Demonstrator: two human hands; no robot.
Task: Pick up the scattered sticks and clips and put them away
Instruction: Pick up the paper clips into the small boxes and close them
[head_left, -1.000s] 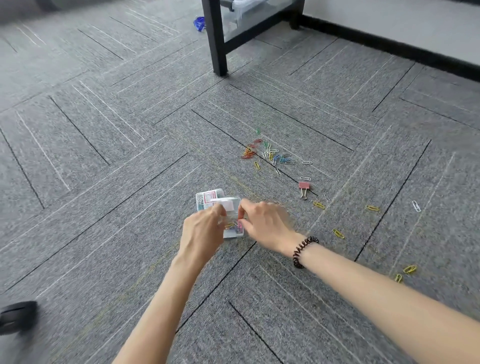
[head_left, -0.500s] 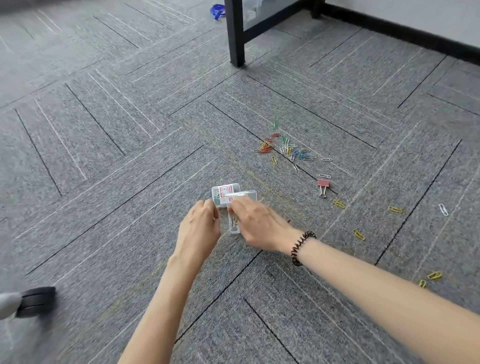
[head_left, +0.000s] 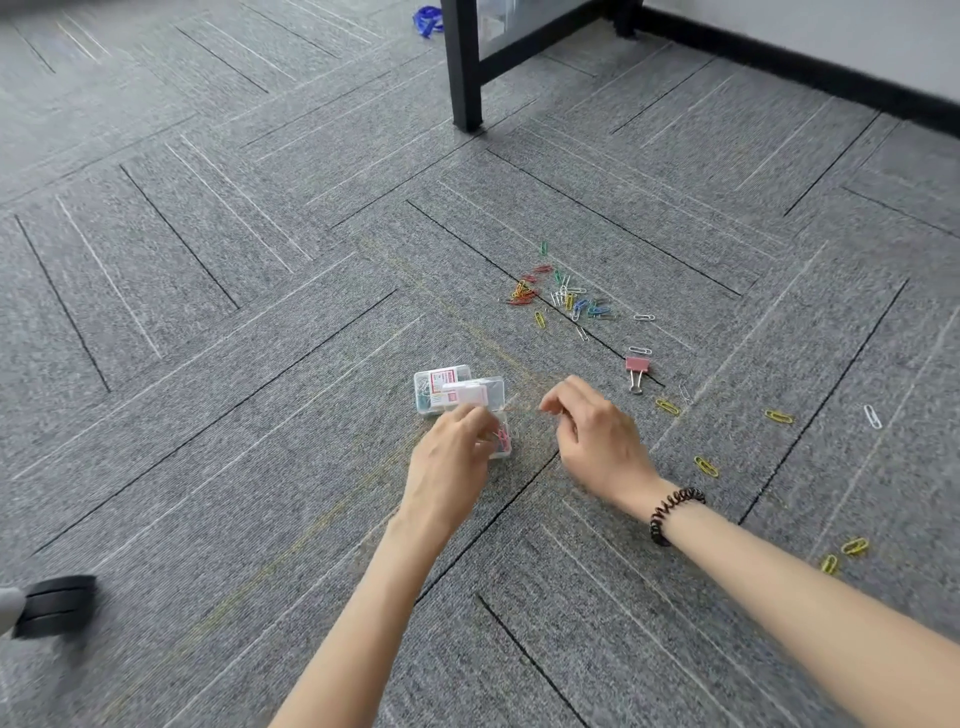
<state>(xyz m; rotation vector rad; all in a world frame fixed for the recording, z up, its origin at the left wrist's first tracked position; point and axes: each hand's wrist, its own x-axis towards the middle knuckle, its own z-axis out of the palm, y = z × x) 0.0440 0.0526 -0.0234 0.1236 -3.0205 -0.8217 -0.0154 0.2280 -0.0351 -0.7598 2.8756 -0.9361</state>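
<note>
The left hand (head_left: 451, 460) is pinching the small clear plastic clip box (head_left: 470, 395) on the grey carpet floor (head_left: 260, 467); the right hand (head_left: 597, 436) is hovering beside it, fingers loosely curled, seemingly empty — a nudge is risking tipping the box, respilling clips among the scattered coloured paper clips (head_left: 563, 299) beyond

Two boxes (head_left: 441, 384) lie touching on the carpet (head_left: 208, 467). Behind and right of them lies a paper-clip heap (head_left: 563, 299), with a binder clip (head_left: 636, 366) before it.
</note>
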